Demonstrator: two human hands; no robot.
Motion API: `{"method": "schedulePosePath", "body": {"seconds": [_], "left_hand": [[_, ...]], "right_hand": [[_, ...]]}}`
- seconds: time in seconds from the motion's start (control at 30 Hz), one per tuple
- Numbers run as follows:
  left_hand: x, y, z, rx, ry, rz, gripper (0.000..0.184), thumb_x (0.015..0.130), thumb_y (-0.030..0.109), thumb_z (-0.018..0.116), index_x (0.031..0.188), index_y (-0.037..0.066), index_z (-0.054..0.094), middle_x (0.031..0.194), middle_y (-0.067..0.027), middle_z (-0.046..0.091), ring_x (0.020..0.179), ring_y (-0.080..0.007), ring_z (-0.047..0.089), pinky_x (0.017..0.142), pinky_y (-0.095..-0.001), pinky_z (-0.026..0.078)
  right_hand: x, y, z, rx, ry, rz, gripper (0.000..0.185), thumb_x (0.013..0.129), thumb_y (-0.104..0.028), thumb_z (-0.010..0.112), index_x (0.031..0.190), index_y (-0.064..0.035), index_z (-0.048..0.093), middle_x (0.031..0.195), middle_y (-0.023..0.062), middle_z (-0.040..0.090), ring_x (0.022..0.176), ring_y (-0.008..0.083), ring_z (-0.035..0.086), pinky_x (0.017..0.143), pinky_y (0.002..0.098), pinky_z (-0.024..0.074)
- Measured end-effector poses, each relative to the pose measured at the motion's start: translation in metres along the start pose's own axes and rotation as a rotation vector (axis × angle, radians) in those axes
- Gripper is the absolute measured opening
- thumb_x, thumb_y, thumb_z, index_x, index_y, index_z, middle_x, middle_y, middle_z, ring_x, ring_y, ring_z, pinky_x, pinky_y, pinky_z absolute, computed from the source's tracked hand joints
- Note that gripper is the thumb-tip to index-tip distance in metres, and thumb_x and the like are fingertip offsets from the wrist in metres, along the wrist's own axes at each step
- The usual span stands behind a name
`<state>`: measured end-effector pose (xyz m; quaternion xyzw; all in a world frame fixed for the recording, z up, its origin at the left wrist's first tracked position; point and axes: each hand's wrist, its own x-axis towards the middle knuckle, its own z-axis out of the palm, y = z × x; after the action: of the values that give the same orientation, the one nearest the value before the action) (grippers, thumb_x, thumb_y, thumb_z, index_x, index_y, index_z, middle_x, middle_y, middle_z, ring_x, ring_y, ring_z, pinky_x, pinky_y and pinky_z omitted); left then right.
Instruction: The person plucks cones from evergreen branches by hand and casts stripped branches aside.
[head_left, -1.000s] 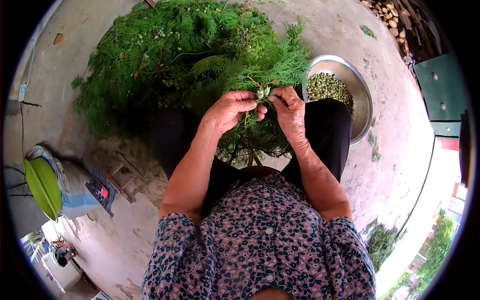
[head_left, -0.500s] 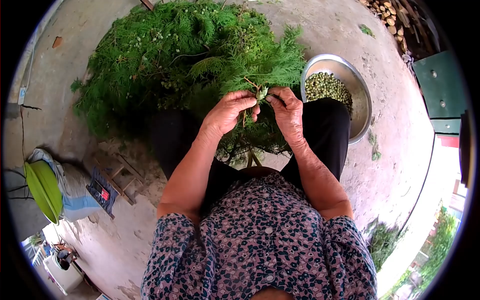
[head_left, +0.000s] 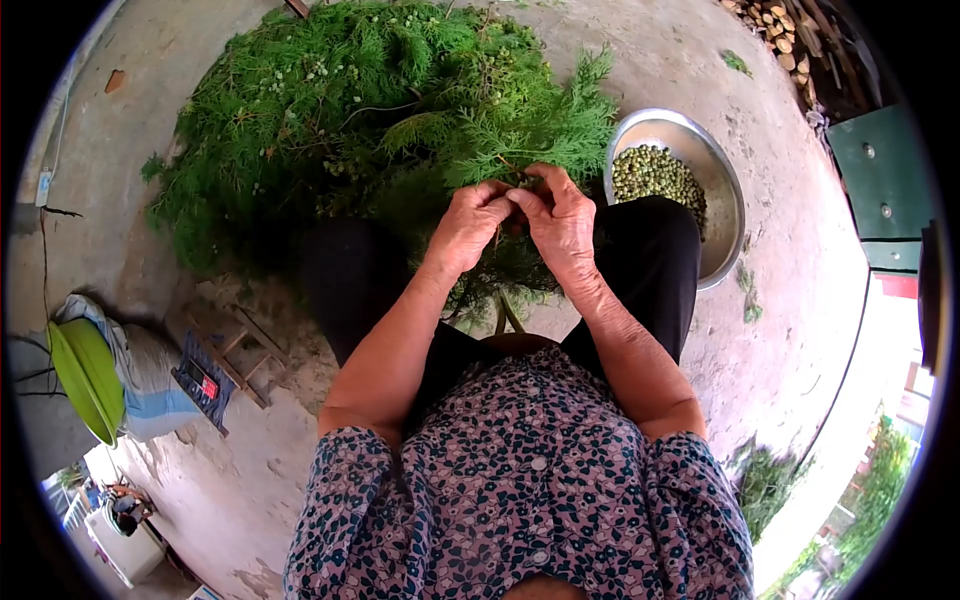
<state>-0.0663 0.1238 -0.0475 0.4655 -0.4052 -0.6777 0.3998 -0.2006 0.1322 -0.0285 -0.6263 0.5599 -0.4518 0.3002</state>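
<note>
Above my lap, my left hand (head_left: 466,226) is closed on a thin stem of an evergreen branch (head_left: 550,125) whose feathery green spray stands out beyond my fingers. My right hand (head_left: 560,222) is closed right beside it, thumb tip meeting the left thumb. What its fingertips pinch is hidden behind the hand. A large heap of cut evergreen branches (head_left: 300,110), with small pale green cones among the leaves, lies in front of me. To the right of my knee stands a metal basin (head_left: 722,190) holding many small green-brown cones (head_left: 655,178).
Stacked firewood (head_left: 785,45) and a green cabinet (head_left: 875,165) are at the right. On the left are a lime-green basin (head_left: 82,380), a pale sack (head_left: 155,400) and a small wooden stool (head_left: 240,360). Stray sprigs (head_left: 735,62) lie on the concrete floor.
My right hand has moved left and turned inward until its thumb meets the left one. The pale green cone seen between my fingers before is now covered. The branch tip has shifted slightly right.
</note>
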Motion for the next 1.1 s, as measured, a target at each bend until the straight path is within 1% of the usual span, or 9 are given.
{"method": "schedulePosePath", "body": {"seconds": [0.2, 0.27, 0.33, 0.37, 0.43, 0.7, 0.93, 1.07, 1.1], "left_hand": [[0.001, -0.006, 0.000, -0.030, 0.025, -0.001, 0.009, 0.082, 0.005, 0.054, 0.087, -0.001, 0.059, 0.075, -0.0027, 0.058, 0.065, -0.0098, 0.050, 0.060, -0.0231, 0.040], [0.000, -0.002, 0.002, -0.198, -0.007, -0.005, 0.008, 0.082, 0.005, 0.054, 0.085, 0.000, 0.059, 0.073, -0.0034, 0.058, 0.063, -0.0118, 0.051, 0.056, -0.0253, 0.041], [0.000, -0.001, -0.001, -0.215, 0.010, -0.022, 0.008, 0.082, 0.006, 0.054, 0.083, 0.000, 0.059, 0.071, -0.0036, 0.057, 0.062, -0.0126, 0.052, 0.055, -0.0260, 0.041], [0.000, 0.000, -0.001, -0.233, 0.024, -0.039, 0.008, 0.081, 0.007, 0.055, 0.082, 0.000, 0.058, 0.070, -0.0038, 0.057, 0.062, -0.0135, 0.053, 0.053, -0.0268, 0.041], [-0.001, 0.003, 0.001, -0.238, 0.036, -0.042, 0.007, 0.081, 0.007, 0.055, 0.080, 0.000, 0.058, 0.069, -0.0037, 0.056, 0.062, -0.0134, 0.053, 0.053, -0.0270, 0.041], [-0.001, 0.004, 0.003, -0.255, 0.134, -0.072, 0.005, 0.077, 0.005, 0.060, 0.074, 0.001, 0.058, 0.067, -0.0034, 0.056, 0.059, -0.0129, 0.054, 0.047, -0.0260, 0.039], [-0.006, 0.007, 0.011, -0.141, 0.182, -0.071, 0.008, 0.076, 0.006, 0.061, 0.071, 0.000, 0.059, 0.064, -0.0033, 0.056, 0.056, -0.0116, 0.053, 0.045, -0.0240, 0.038], [-0.006, 0.005, 0.009, -0.124, 0.163, -0.055, 0.008, 0.075, 0.006, 0.061, 0.070, 0.000, 0.059, 0.058, -0.0027, 0.053, 0.049, -0.0106, 0.048, 0.043, -0.0241, 0.035], [-0.005, 0.003, 0.008, -0.123, 0.162, -0.055, 0.008, 0.075, 0.006, 0.061, 0.070, 0.000, 0.059, 0.058, -0.0027, 0.053, 0.049, -0.0106, 0.048, 0.043, -0.0241, 0.035]], "right_hand": [[-0.001, 0.011, 0.008, 0.105, 0.002, 0.087, 0.022, 0.076, -0.010, 0.066, 0.091, -0.0022, 0.053, 0.070, 0.0099, 0.057, 0.054, 0.0154, 0.053, 0.052, 0.0273, 0.0456], [-0.001, 0.012, 0.007, 0.147, -0.003, 0.123, 0.018, 0.077, -0.009, 0.064, 0.090, -0.0021, 0.052, 0.069, 0.0087, 0.057, 0.052, 0.0133, 0.052, 0.051, 0.0263, 0.0450], [0.001, 0.014, 0.003, 0.326, -0.083, 0.205, 0.008, 0.082, -0.005, 0.058, 0.088, -0.0030, 0.053, 0.067, 0.0012, 0.056, 0.053, 0.0069, 0.048, 0.047, 0.0202, 0.0401], [0.001, 0.013, 0.001, 0.326, -0.082, 0.205, 0.008, 0.082, -0.005, 0.058, 0.088, -0.0030, 0.053, 0.067, 0.0012, 0.056, 0.053, 0.0069, 0.048, 0.047, 0.0202, 0.0401], [0.003, 0.009, -0.005, 0.638, -0.128, 0.374, 0.004, 0.086, -0.006, 0.052, 0.089, -0.0044, 0.053, 0.066, 0.0006, 0.054, 0.051, 0.0070, 0.048, 0.047, 0.0200, 0.0380], [0.003, 0.018, -0.010, 0.973, -0.127, 0.584, 0.019, 0.085, -0.020, 0.057, 0.093, -0.0031, 0.054, 0.066, 0.0009, 0.054, 0.053, 0.0090, 0.052, 0.046, 0.0212, 0.0395], [0.004, 0.012, -0.004, 0.442, -0.178, 0.400, 0.021, 0.083, -0.023, 0.060, 0.086, -0.0023, 0.056, 0.067, -0.0007, 0.054, 0.053, 0.0041, 0.045, 0.047, 0.0191, 0.0393], [0.006, 0.012, -0.004, 0.377, -0.163, 0.424, 0.017, 0.085, -0.019, 0.058, 0.086, -0.0026, 0.056, 0.066, -0.0005, 0.054, 0.052, 0.0050, 0.045, 0.046, 0.0190, 0.0387], [0.007, 0.013, -0.006, 0.490, -0.197, 0.493, 0.015, 0.085, -0.017, 0.056, 0.086, -0.0027, 0.056, 0.066, -0.0003, 0.053, 0.052, 0.0056, 0.045, 0.046, 0.0192, 0.0383]]}}
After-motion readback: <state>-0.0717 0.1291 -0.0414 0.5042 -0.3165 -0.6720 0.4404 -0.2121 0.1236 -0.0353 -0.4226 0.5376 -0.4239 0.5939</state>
